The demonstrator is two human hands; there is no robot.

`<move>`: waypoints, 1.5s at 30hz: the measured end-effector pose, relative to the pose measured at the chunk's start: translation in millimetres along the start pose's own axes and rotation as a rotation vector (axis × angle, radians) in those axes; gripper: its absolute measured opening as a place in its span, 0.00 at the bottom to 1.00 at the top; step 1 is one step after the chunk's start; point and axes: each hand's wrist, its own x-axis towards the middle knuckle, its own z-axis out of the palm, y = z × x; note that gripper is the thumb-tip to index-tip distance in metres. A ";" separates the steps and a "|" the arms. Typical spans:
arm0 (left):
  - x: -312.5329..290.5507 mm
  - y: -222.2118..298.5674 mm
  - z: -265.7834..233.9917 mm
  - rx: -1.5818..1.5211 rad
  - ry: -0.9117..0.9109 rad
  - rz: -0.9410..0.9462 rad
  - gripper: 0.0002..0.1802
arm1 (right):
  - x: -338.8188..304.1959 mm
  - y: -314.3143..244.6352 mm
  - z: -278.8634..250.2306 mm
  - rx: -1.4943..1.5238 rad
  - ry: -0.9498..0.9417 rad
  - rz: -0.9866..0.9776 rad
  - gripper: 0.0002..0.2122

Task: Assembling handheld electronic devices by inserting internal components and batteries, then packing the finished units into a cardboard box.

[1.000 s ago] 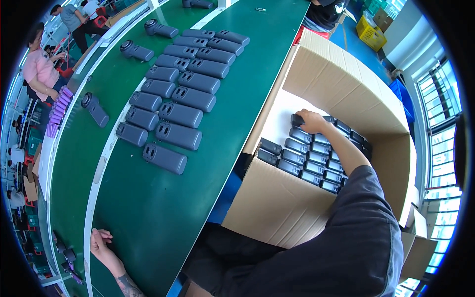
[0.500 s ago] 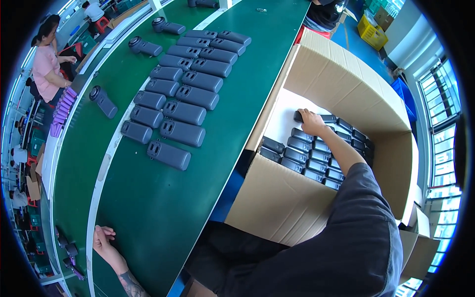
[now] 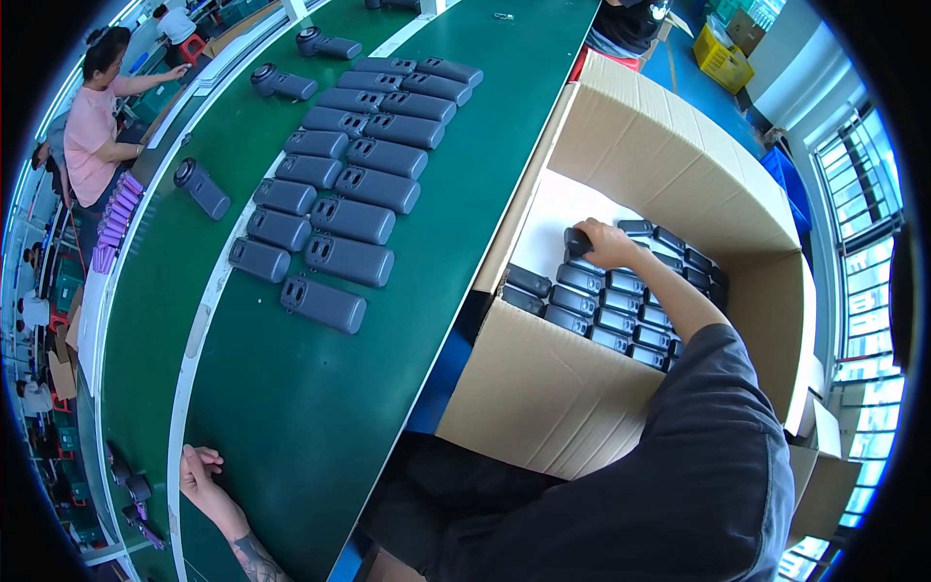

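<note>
The right hand [image 3: 609, 244] grips a dark device [image 3: 577, 242] inside the cardboard box [image 3: 543, 388], next to packed similar ones [image 3: 615, 321]. The box's wall stands between this device and the green table [image 3: 291, 407], where grey devices [image 3: 351, 262] lie in rows. The left hand [image 3: 201, 472], loosely open, is at the table's white strip [image 3: 199, 335].

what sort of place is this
Most likely a factory floor, perhaps an assembly or packing line: a long green bench carries rows of matching dark devices, a big carton beside it holds more of them, and people sit or stand at work along the far side.
</note>
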 end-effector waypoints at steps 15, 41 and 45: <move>1.5 -0.3 0.6 -0.022 -0.005 0.007 0.22 | -9.9 -25.6 8.8 -0.182 -0.152 -0.029 0.30; -0.6 -4.3 1.3 -0.140 -0.041 0.005 0.23 | -25.0 -20.3 33.8 -0.182 0.052 -0.104 0.34; -1.0 -5.4 -0.1 -0.166 -0.060 -0.003 0.23 | -29.5 -14.1 -37.3 0.580 0.252 0.246 0.35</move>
